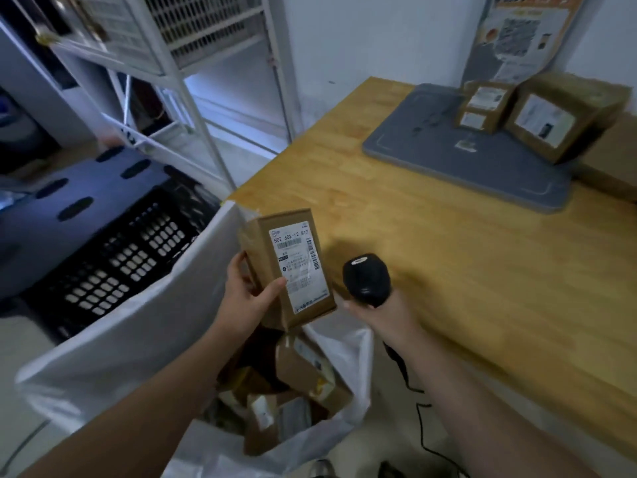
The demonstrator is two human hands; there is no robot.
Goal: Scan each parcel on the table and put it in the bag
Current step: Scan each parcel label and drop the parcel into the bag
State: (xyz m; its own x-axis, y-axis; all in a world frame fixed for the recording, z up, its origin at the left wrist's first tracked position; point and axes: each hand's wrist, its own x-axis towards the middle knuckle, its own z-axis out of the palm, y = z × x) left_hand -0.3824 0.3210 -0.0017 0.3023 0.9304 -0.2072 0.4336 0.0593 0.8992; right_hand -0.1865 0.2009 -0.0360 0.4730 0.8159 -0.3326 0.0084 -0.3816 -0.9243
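Both hands were busy over the mouth of the bag. The left hand point(249, 294) was clamped round a small brown parcel point(289, 267), thumb across its front, label turned up toward the camera. The right hand point(381, 313) was closed on the grip of a black scanner point(367, 279), whose head sat just right of the parcel, close but not touching. Whether the label had been read could not be told.

Directly below the held parcel the white bag point(113, 343) stood open, with several brown parcels lying inside, so a good part of the job looked done. On the far right of the wooden bench point(431, 257), two more boxes, a smaller box point(482, 105) and a larger box point(558, 115), waited on a grey mat point(448, 157), well apart from the hands. Those seemed to be what was left.
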